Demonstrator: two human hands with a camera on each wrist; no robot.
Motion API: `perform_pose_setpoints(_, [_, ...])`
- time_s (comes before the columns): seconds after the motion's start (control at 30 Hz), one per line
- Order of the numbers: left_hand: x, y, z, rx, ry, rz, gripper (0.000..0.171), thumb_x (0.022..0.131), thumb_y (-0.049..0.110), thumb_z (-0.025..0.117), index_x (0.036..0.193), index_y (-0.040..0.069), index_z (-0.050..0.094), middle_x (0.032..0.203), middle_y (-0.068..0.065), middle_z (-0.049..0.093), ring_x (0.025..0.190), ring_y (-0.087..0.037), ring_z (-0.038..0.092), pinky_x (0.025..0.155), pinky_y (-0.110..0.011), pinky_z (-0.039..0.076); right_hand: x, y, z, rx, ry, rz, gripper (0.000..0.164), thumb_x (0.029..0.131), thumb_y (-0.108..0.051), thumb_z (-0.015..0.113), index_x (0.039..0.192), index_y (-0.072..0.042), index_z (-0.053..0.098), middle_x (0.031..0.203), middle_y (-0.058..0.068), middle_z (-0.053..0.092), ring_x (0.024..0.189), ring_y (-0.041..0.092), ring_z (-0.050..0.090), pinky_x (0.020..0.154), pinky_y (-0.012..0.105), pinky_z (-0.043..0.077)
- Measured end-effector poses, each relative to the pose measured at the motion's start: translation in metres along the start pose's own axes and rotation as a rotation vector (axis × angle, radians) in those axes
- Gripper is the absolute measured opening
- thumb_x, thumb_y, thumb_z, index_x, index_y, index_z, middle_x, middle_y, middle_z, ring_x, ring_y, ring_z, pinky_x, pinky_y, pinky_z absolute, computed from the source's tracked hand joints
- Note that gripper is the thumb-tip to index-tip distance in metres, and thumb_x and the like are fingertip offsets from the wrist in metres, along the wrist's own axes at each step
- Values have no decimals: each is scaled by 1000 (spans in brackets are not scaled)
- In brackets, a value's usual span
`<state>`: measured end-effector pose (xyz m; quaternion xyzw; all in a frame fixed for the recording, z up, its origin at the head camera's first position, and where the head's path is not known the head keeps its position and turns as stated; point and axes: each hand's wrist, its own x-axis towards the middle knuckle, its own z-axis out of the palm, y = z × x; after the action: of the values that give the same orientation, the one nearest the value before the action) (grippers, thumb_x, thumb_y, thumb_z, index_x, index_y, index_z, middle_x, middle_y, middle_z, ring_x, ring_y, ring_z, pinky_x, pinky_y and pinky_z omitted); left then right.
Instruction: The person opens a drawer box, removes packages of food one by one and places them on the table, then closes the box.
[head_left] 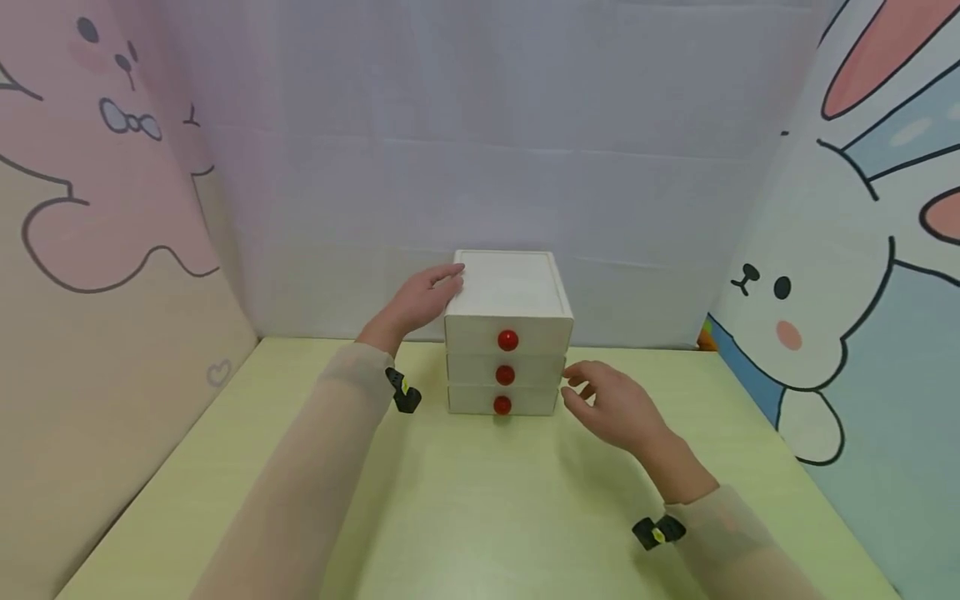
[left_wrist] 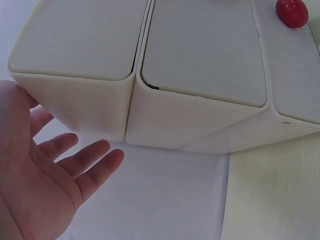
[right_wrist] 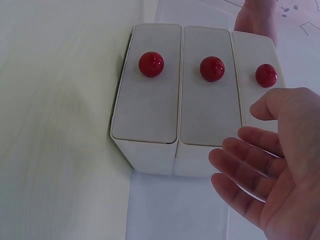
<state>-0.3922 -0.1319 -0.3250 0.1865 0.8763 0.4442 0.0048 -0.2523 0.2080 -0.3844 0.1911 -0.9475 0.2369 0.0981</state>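
A small white cabinet (head_left: 510, 285) with three stacked drawers stands at the back of the table. Each drawer front carries one round red knob: the top knob (head_left: 507, 340), the middle knob (head_left: 505, 375) and the bottom knob (head_left: 502, 405). All three drawers look pushed in. My left hand (head_left: 426, 298) is at the cabinet's upper left side, fingers extended and lightly bent; the left wrist view cannot settle whether its thumb side touches the cabinet. Beside the right side, level with the lower drawers, my right hand (head_left: 615, 407) holds nothing, its fingers loosely bent.
The pale yellow-green table (head_left: 480, 517) reaches back to a whitish cloth wall (head_left: 510, 150). Side panels with a pink cartoon animal (head_left: 127, 225) and a white rabbit (head_left: 810, 292) border it. Dark bands (head_left: 405, 392) are on both wrists.
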Motion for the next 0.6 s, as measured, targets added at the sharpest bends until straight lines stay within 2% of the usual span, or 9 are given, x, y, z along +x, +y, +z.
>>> perform_pose_setpoints(0.1, [7,0,2,-39,-24,-13,58,117,47,45,172,28,40,181,-5,32,167,-34,32,130,-60,35,4,-5,-1,2,24,-20,34,108,-25,65,135,-5,71,129,10,76,102,25,77,87,49,63])
perform_pose_setpoints(0.27, [6,-6,3,-65,-12,-29,57,116,50,44,171,33,42,179,-4,36,156,-33,47,118,-58,49,13,-19,4,25,81,-51,32,107,-24,65,132,-5,72,123,8,78,98,24,77,85,47,63])
perform_pose_setpoints(0.37, [4,-8,4,-73,6,-26,56,116,51,43,169,34,45,174,-6,44,123,-33,61,105,-54,53,19,-27,6,41,103,-67,33,106,-25,66,131,-5,72,119,8,79,95,23,77,83,46,63])
perform_pose_setpoints(0.43, [3,-9,5,-79,15,-21,55,116,50,42,168,33,46,168,-7,49,97,-28,58,95,-48,53,23,-32,9,53,106,-73,34,106,-26,66,132,-5,72,119,7,79,95,23,77,83,45,62])
perform_pose_setpoints(0.53, [2,-10,8,-80,26,-20,54,116,50,42,167,33,48,133,-8,66,73,-22,45,83,-43,49,25,-35,12,77,106,-63,35,106,-27,67,134,-6,71,118,6,79,94,21,76,81,42,62])
perform_pose_setpoints(0.6, [2,-10,10,-84,30,-22,53,116,50,42,166,33,49,104,-7,62,68,-18,42,79,-40,48,25,-36,14,98,108,-48,36,106,-27,68,135,-7,70,117,6,79,93,21,76,80,41,61])
